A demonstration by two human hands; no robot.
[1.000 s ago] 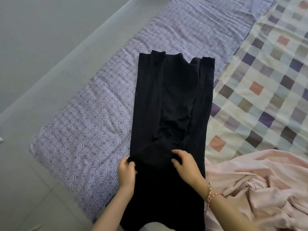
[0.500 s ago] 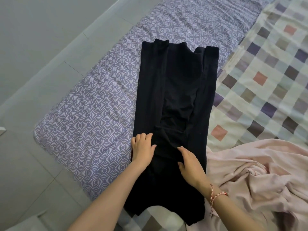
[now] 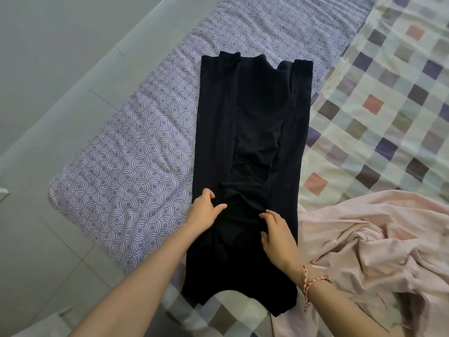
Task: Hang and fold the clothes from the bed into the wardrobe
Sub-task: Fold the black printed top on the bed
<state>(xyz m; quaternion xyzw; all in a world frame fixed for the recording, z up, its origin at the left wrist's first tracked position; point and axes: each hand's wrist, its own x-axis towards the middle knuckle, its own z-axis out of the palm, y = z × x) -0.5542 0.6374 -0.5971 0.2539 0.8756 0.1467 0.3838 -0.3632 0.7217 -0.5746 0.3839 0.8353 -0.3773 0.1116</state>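
**Q:** What are the fingers doing?

**A:** The right hand (image 3: pixel 277 235) lies flat with straight fingers on the black garment (image 3: pixel 247 132). The left hand (image 3: pixel 204 210) is bent beside it, and I cannot tell if it pinches cloth.

**Q:** Why there?

**A:** Probably to flatten the wrinkle bunched between the fingertips before folding.

**Q:** And the garment?

**A:** It is a long, dark strip with its sides turned inward. It runs away from the fingers across the purple patterned sheet (image 3: pixel 126 166) on the bed. A checked blanket (image 3: pixel 388 105) lies beyond the right fingers, and crumpled pink cloth (image 3: pixel 364 234) lies beside that wrist.
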